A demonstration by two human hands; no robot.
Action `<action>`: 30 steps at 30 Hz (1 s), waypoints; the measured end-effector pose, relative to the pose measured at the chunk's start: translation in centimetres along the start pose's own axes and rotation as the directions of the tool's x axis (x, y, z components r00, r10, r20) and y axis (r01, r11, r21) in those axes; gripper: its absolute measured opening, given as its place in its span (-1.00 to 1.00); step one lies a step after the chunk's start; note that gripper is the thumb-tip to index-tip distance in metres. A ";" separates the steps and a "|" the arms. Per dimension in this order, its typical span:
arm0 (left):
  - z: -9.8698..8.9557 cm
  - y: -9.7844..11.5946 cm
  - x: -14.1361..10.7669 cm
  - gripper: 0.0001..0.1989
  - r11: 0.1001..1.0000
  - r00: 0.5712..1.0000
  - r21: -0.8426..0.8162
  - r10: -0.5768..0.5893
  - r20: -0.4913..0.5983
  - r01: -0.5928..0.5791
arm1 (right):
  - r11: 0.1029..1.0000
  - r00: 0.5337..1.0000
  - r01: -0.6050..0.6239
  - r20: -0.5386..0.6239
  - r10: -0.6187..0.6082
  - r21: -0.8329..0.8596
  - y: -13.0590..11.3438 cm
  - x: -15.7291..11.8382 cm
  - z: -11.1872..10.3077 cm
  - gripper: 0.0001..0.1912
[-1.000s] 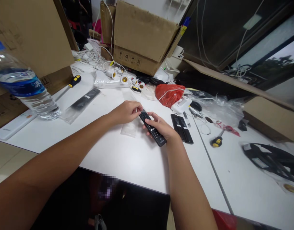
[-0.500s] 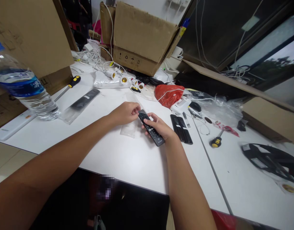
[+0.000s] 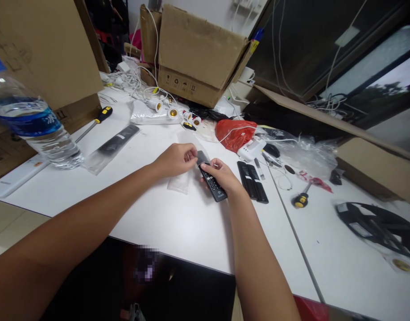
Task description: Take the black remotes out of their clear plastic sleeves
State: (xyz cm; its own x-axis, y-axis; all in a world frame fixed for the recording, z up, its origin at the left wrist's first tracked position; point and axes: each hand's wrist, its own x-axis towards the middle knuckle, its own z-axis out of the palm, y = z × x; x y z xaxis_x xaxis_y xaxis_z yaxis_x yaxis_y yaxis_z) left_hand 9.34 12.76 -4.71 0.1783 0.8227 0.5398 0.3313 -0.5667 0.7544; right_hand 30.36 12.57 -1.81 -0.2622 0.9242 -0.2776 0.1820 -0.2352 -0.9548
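A black remote control with rows of buttons is held above the white table by my right hand, its thumb across the upper buttons. At the remote's far end, my left hand has its fingertips pinched together. A greyish, blurred patch shows at that end; whether it is a thin film between my left fingers I cannot tell. Under my hands lies a clear plastic sleeve. Two black remotes lie side by side to the right. Another bagged remote rests to the left.
A water bottle and a screwdriver are at the left. Cardboard boxes, tangled white cables and a red bag line the back. On the right lie a second screwdriver and a black coil.
My left fingertips have shifted slightly right at the remote's far end, and a greyish patch now covers that end. My right thumb has moved slightly; the remote is still in my right hand.
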 end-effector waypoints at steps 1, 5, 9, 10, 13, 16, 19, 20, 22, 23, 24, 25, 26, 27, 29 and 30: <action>0.0 0.0 0.3 -0.94 0.992 0.991 -0.070 -0.109 -0.077 0.104 | 1.000 1.000 0.018 -0.019 -0.018 -0.001 0.0 0.0 0.0 -0.36; -0.5 0.1 1.4 -0.81 0.694 0.776 -0.572 -0.613 -0.149 0.438 | 0.995 0.995 0.095 -0.038 -0.095 0.020 0.0 0.1 -0.2 -0.37; -1.1 0.2 1.5 -0.53 0.291 0.665 -0.792 -0.724 0.184 0.536 | 0.988 0.989 0.147 0.026 -0.149 0.050 -0.2 -0.5 0.0 -0.41; -1.1 0.4 1.4 -0.48 0.221 0.670 -0.804 -0.691 0.270 0.552 | 0.987 0.986 0.154 0.057 -0.156 0.050 -0.3 -0.7 0.1 -0.42; -1.0 0.9 1.0 -0.52 0.178 0.770 -0.853 -0.546 0.329 0.491 | 0.987 0.979 0.160 0.128 -0.161 0.023 -0.5 -1.1 0.4 -0.45; -0.8 1.2 0.8 -0.64 0.327 0.868 -0.859 -0.440 0.230 0.393 | 0.987 0.975 0.159 0.157 -0.156 -0.009 -0.5 -1.1 0.7 -0.50; -0.7 1.1 0.6 -0.60 0.493 0.907 -0.788 -0.376 0.189 0.368 | 0.990 0.979 0.140 0.152 -0.133 -0.036 -0.4 -1.0 0.6 -0.54; -0.7 0.9 0.6 -0.57 0.527 0.911 -0.767 -0.370 0.182 0.367 | 0.991 0.981 0.124 0.154 -0.116 -0.046 -0.4 -1.0 0.6 -0.54; -0.6 0.7 0.6 -0.55 0.557 0.907 -0.742 -0.388 0.164 0.373 | 0.994 0.980 0.095 0.178 -0.084 -0.053 -0.4 -1.0 0.4 -0.55; -0.5 0.6 0.6 -0.54 0.560 0.903 -0.741 -0.404 0.147 0.371 | 0.995 0.978 0.085 0.195 -0.075 -0.042 -0.3 -1.0 0.3 -0.56; -0.5 0.4 0.7 -0.51 0.558 0.898 -0.746 -0.424 0.119 0.363 | 0.997 0.975 0.076 0.211 -0.071 -0.018 -0.3 -1.0 0.2 -0.57; -0.4 0.3 0.7 -0.48 0.555 0.891 -0.754 -0.446 0.086 0.351 | 0.998 0.972 0.068 0.223 -0.070 0.017 -0.3 -1.0 0.1 -0.57; -0.4 0.2 0.8 -0.45 0.552 0.883 -0.763 -0.466 0.051 0.336 | 0.996 0.971 0.061 0.229 -0.073 0.058 -0.2 -1.0 0.0 -0.57; -0.4 0.0 1.0 -0.42 0.550 0.875 -0.771 -0.483 0.018 0.320 | 0.994 0.970 0.053 0.233 -0.075 0.097 -0.2 -1.0 0.0 -0.55; -0.5 -0.2 1.2 -0.38 0.549 0.862 -0.782 -0.506 -0.030 0.294 | 0.988 0.970 0.036 0.234 -0.071 0.150 -0.1 -1.0 0.0 -0.53; -0.5 -0.3 1.2 -0.39 0.547 0.861 -0.788 -0.506 -0.042 0.283 | 0.987 0.970 0.029 0.235 -0.066 0.160 -0.1 -0.9 -0.1 -0.54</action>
State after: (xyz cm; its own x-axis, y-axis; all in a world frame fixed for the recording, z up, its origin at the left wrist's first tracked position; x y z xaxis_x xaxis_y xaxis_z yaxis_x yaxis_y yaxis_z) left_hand 8.96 13.91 -4.06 -0.0529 0.9937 0.0986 -0.4981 -0.1118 0.8599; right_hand 30.64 11.76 -1.40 -0.4888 0.8413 -0.2309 0.0206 -0.2535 -0.9671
